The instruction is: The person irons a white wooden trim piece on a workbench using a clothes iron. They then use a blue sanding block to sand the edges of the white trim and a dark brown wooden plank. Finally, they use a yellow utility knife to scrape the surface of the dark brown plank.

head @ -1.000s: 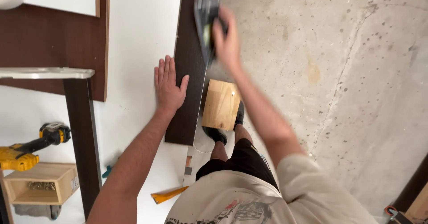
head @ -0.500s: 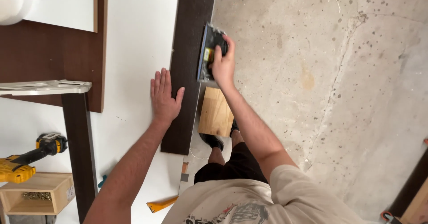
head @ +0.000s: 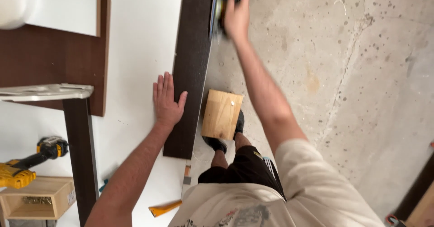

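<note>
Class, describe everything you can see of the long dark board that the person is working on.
The dark board is a long, narrow panel with a dark brown wood-grain look, lying flat along the edge of a white worktop, running away from the person. Its near end is cut square. The left hand presses flat across its left edge, fingers spread, partly on the worktop. The right hand holds a blurred power tool against its right edge near the far end.

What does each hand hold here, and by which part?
The right hand grips a blurred dark hand tool from above, at the dark board's edge. The left hand holds nothing; it lies flat, partly on that board.
</note>
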